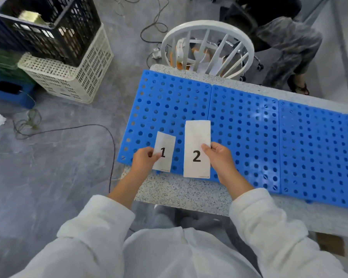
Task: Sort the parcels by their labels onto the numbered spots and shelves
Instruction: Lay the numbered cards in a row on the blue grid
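Two white paper cards lie over the near left part of a blue perforated mat (243,121). The smaller card marked 1 (165,145) is pinched at its left edge by my left hand (145,159). The taller card marked 2 (196,135) is held at its right edge by my right hand (219,157). Both cards sit side by side, close to the mat's front edge. No parcels show on the table.
The mat covers a speckled table (181,191). A white chair (207,37) stands behind it, and a seated person (285,41) is at the far right. Stacked crates, black (54,21) on white (72,73), stand on the floor at left, with cables (109,141) trailing nearby.
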The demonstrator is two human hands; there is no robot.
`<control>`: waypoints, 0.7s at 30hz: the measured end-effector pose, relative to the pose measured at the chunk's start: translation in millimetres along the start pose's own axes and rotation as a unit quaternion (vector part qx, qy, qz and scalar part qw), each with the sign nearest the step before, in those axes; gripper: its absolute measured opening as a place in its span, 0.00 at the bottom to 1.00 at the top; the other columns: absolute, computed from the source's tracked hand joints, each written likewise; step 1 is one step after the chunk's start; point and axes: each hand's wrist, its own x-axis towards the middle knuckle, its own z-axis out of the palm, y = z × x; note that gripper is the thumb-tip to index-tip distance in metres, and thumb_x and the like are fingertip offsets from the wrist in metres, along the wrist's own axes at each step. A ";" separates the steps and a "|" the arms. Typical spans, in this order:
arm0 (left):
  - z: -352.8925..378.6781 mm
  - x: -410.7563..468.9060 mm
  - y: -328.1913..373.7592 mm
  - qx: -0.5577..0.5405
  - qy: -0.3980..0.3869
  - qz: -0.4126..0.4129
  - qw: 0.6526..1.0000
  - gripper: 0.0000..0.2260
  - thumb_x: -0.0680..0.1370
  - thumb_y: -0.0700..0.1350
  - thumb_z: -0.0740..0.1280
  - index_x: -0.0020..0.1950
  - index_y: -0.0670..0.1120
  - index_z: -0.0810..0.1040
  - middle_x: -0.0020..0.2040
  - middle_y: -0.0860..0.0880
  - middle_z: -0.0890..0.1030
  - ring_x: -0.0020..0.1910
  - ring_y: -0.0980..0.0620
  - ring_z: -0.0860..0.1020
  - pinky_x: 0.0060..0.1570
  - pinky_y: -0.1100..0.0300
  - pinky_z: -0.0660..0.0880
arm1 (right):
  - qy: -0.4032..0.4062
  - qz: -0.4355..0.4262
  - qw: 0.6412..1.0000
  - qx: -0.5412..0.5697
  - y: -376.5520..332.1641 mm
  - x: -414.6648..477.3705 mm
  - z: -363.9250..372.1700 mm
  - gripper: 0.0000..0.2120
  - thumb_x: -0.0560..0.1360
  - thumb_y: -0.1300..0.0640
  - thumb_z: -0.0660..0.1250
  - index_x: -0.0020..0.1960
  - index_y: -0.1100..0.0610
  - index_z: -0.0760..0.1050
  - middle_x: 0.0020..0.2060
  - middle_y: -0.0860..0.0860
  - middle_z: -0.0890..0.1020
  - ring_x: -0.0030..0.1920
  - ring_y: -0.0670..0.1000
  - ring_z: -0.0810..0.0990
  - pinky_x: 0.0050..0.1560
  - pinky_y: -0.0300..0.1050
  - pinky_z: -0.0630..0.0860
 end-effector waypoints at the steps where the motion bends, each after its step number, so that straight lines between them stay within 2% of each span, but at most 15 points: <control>1: -0.1 0.8 -3.7 -0.004 0.009 0.001 1.000 0.15 0.77 0.47 0.69 0.37 0.39 0.73 0.31 0.47 0.69 0.31 0.50 0.66 0.31 0.59 0.59 | -0.001 -0.001 1.000 0.006 1.0 -0.2 2.0 0.09 0.79 0.55 0.66 0.51 0.60 0.79 0.50 0.55 0.85 0.53 0.58 0.83 0.58 0.57 0.79; 3: -2.3 2.3 -8.7 -0.017 0.020 -0.001 1.000 0.11 0.77 0.47 0.70 0.45 0.38 0.78 0.36 0.47 0.76 0.36 0.49 0.72 0.31 0.60 0.65 | -0.002 0.002 1.000 0.020 3.2 -0.5 4.2 0.05 0.79 0.55 0.66 0.50 0.53 0.80 0.48 0.49 0.85 0.51 0.51 0.83 0.55 0.51 0.80; 5: -7.1 5.5 -11.5 -0.027 0.032 0.001 0.999 0.11 0.75 0.47 0.72 0.50 0.41 0.79 0.43 0.46 0.79 0.41 0.49 0.76 0.33 0.61 0.69 | -0.006 0.012 0.999 0.049 6.0 -1.6 4.5 0.05 0.79 0.55 0.66 0.52 0.53 0.80 0.46 0.47 0.85 0.48 0.48 0.84 0.48 0.46 0.82; 7: -14.7 7.3 -9.5 -0.021 0.048 -0.005 0.999 0.16 0.73 0.49 0.74 0.56 0.43 0.77 0.49 0.46 0.78 0.45 0.50 0.76 0.36 0.62 0.70 | -0.008 0.026 0.996 0.082 8.7 -3.8 3.2 0.05 0.79 0.56 0.66 0.51 0.52 0.80 0.44 0.47 0.86 0.45 0.48 0.85 0.43 0.43 0.81; 10: -23.3 3.9 2.0 -0.045 0.087 -0.018 0.995 0.22 0.74 0.51 0.73 0.63 0.43 0.73 0.53 0.46 0.75 0.49 0.50 0.75 0.42 0.61 0.70 | -0.006 0.026 0.994 0.102 9.8 -6.4 -2.2 0.05 0.79 0.55 0.66 0.51 0.52 0.80 0.45 0.48 0.86 0.45 0.47 0.85 0.42 0.42 0.80; 11: -24.0 0.9 10.0 -0.062 0.099 -0.012 0.993 0.21 0.75 0.51 0.72 0.63 0.43 0.73 0.53 0.46 0.76 0.50 0.50 0.76 0.41 0.62 0.70 | -0.005 0.022 0.994 0.106 8.5 -6.7 -4.3 0.05 0.79 0.55 0.66 0.52 0.53 0.80 0.45 0.48 0.86 0.45 0.47 0.85 0.43 0.42 0.81; 13: -20.0 -6.8 33.0 -0.090 0.074 0.013 0.993 0.16 0.78 0.53 0.68 0.59 0.43 0.75 0.50 0.48 0.79 0.49 0.51 0.79 0.39 0.63 0.73 | 0.003 0.010 0.993 0.118 5.0 -6.9 -9.3 0.05 0.79 0.55 0.66 0.52 0.53 0.80 0.46 0.48 0.86 0.46 0.48 0.84 0.46 0.43 0.81; 15: -9.8 -17.1 62.1 -0.118 -0.001 0.060 0.991 0.15 0.79 0.54 0.65 0.53 0.43 0.79 0.46 0.49 0.82 0.46 0.52 0.81 0.47 0.56 0.78 | 0.012 -0.001 0.991 0.133 -0.2 -7.9 -15.0 0.04 0.79 0.56 0.67 0.50 0.52 0.80 0.46 0.48 0.86 0.46 0.48 0.84 0.47 0.43 0.81; 17: 3.2 -27.6 90.6 -0.134 -0.050 0.098 0.985 0.15 0.78 0.56 0.66 0.50 0.44 0.80 0.44 0.50 0.83 0.44 0.55 0.82 0.52 0.54 0.80 | 0.015 -0.016 0.990 0.142 -5.2 -9.6 -22.6 0.04 0.78 0.56 0.68 0.51 0.52 0.80 0.45 0.48 0.86 0.45 0.48 0.84 0.46 0.43 0.81; 21: 28.8 -40.3 128.7 -0.114 -0.077 0.136 0.981 0.14 0.73 0.54 0.73 0.47 0.44 0.80 0.43 0.49 0.84 0.42 0.53 0.81 0.42 0.60 0.79 | 0.030 -0.036 0.985 0.165 -7.4 -16.6 -44.0 0.08 0.74 0.57 0.72 0.53 0.55 0.81 0.45 0.50 0.86 0.46 0.50 0.85 0.44 0.44 0.81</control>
